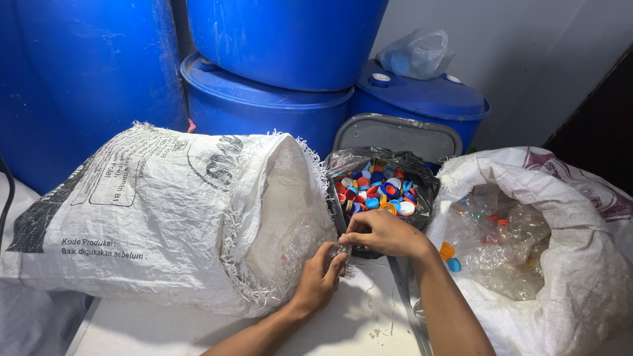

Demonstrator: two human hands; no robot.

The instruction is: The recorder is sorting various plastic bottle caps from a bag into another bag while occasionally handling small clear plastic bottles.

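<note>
Blue plastic drums [264,39] stand stacked against a pale wall at the back, with a crumpled clear bag [417,53] resting on the lid of the right-hand one. In front of them, on a white surface [165,329], a large white woven sack [145,211] lies on its side, its long axis running left to right and its frayed open mouth turned toward the right. The left hand [320,277] sits just at that mouth, its fingers curled together and pinching a small clear plastic bottle [337,249]; the bottle is too hidden between the hands to tell which way it points. The right hand [386,232] meets it from the other side, fingers bent and pressed onto the same bottle. Just behind the hands is a grey bin [395,135] lined with black plastic and filled with coloured bottle caps [379,190] in red, blue, white and orange. Farthest right, a second white sack [567,264] stands open toward the camera, holding crushed clear bottles [501,244], with an orange cap [447,250] and a blue cap [454,265] lying at its near edge
</note>
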